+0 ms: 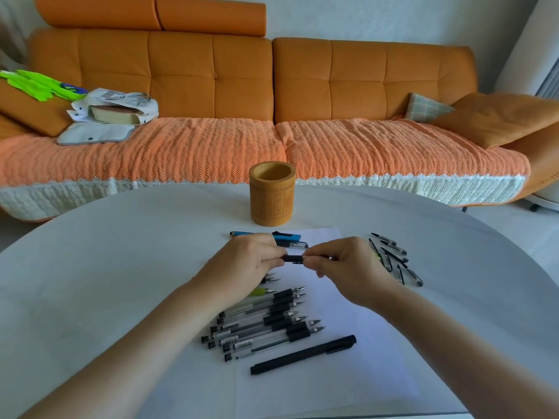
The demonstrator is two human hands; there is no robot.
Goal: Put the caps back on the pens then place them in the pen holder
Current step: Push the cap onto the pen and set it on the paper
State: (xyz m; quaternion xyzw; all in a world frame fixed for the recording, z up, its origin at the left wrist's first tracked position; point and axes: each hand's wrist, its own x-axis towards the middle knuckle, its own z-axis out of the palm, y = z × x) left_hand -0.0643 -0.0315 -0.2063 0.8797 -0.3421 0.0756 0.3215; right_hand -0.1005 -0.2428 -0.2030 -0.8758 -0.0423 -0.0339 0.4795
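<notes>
One held pen (292,258) hangs level over the sheet of paper (326,388), between the two hands, and only a short black stretch of it shows. The left hand (251,263) has its fingers curled round one end; the right hand (344,267) pinches the other end between thumb and forefinger. Whether that end is a cap or the barrel cannot be told. Just below the left hand lies a heap of uncapped pens (263,323) with their tips pointing right. Ten tips can be counted, one on a green barrel and two half hidden under the hand. One black capped pen (302,353) lies slantwise beside the heap on its near side. To the right of the right hand sits a cluster of loose caps (393,257), about seven, overlapping so the count is unsure. Just beyond the hands lie three more pens (287,237), two of them with blue on them. The single bamboo pen holder (272,204) stands upright farther back on the white table (90,267). Behind the table runs one orange sofa (211,71), with a book (116,113) on its left seat.
</notes>
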